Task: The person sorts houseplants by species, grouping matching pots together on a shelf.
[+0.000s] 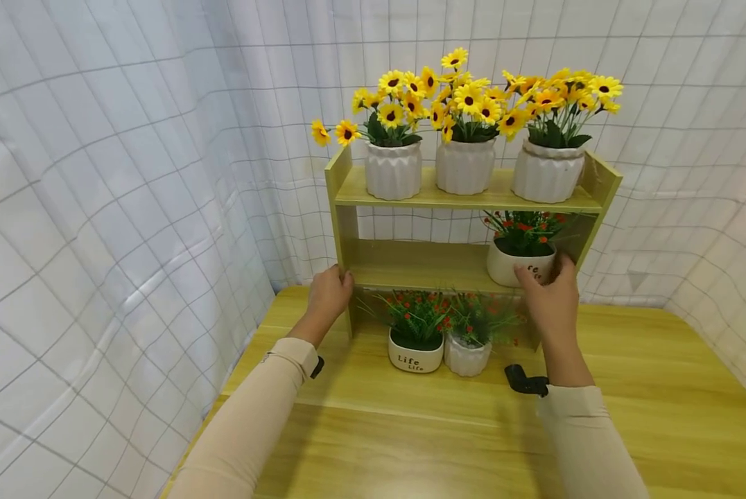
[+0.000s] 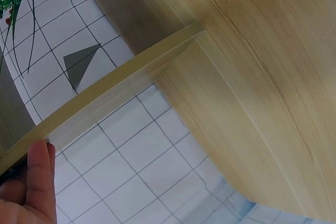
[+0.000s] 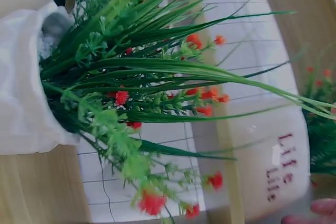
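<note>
My left hand (image 1: 329, 296) grips the left side panel of the wooden shelf (image 1: 337, 235) at about the middle board's height; the left wrist view shows fingers (image 2: 41, 174) at the panel's edge. On the right end of the middle board, my right hand (image 1: 555, 301) holds a white "Life" flowerpot (image 1: 504, 269), thumb on its front and fingers at its right side. Red flowers and green leaves rise from this pot. In the right wrist view, only fingertips (image 3: 320, 208) show beside the lettered pot (image 3: 268, 161).
Three ribbed white pots (image 1: 393, 173) with yellow flowers line the top board. Below, another "Life" pot (image 1: 415, 355) and a ribbed white pot (image 1: 468, 357), both with red flowers, stand on the wooden table (image 1: 385, 443). A white gridded cloth (image 1: 129, 208) hangs behind.
</note>
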A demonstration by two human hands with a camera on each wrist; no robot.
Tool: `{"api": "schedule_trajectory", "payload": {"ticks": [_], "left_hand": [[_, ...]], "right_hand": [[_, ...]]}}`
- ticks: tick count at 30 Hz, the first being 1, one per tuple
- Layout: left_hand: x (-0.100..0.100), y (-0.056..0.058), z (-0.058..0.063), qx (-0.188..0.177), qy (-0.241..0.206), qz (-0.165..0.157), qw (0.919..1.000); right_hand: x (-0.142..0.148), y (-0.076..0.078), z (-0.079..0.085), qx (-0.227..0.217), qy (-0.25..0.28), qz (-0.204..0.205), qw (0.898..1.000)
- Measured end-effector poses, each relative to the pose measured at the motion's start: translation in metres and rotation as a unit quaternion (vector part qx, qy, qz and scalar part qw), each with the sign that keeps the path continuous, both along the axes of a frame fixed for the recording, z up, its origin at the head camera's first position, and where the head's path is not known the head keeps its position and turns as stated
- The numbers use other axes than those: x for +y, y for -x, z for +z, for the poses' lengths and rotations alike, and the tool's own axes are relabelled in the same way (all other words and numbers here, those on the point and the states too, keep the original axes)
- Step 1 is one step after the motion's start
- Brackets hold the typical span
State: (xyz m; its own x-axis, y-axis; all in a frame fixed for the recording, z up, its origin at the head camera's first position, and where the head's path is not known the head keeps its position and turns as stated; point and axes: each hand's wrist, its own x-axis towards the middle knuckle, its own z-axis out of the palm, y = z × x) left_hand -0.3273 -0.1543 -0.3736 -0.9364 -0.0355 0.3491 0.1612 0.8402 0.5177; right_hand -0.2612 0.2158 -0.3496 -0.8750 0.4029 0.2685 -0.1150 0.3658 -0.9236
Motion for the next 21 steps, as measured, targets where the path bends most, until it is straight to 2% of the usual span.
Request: {"api": "schedule_trajectory", "payload": {"ticks": [4, 12, 21], "left_hand": [[0.0, -0.001, 0.0, 0.003, -0.007, 0.001, 1.0], [-0.002, 0.001, -0.001, 0.012, -0.005, 0.001, 0.9999], [0.0, 0.002, -0.001, 0.006, 0.001, -0.002, 1.0]], "right_hand": [[0.002, -0.019, -0.006, 0.01, 0.006, -0.01, 1.0], [-0.007, -0.049, -0.03, 0.052, 0.001, -0.022, 0.998], [-0.014, -0.071, -0.073, 0.055, 0.013, -0.034, 0.998]]}}
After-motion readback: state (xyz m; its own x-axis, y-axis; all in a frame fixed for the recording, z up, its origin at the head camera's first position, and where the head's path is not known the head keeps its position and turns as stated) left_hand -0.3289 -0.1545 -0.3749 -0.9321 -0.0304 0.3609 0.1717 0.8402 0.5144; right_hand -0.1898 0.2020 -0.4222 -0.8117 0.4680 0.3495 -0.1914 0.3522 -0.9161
